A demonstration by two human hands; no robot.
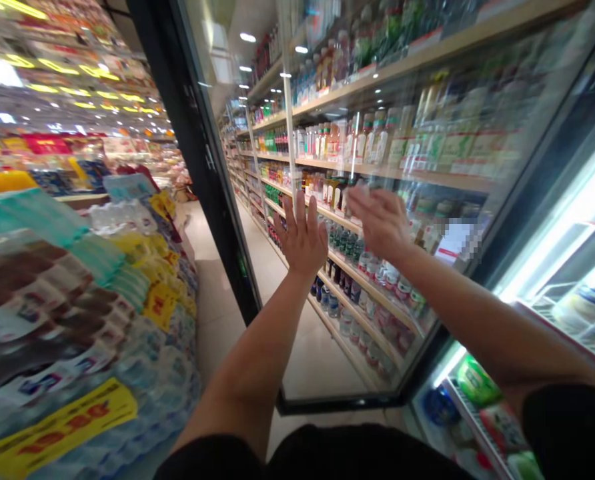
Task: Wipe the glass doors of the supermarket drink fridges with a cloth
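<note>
Both grips, left hand (pixel 302 240) and right hand (pixel 381 223), are pressing flat and spread against the glass cooler door (pixel 327 200); stiff, smooth, likely slippery, its dark frame beside them seeming safer.

Stacked water bottle packs (pixel 142 373) (yellow signs) line the aisle floor (pixel 212 313).

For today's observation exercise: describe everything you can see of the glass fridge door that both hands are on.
The glass door is a tall clear pane in a dark frame, swung wide open from the lit cooler into the aisle. Its glass shows shelves of bottled drinks, blurred, plus ceiling lights. The left hand and right hand are spread open against the pane near its middle. A small notice sits near the right edge. Its bottom edge hangs above the tiled floor.
</note>
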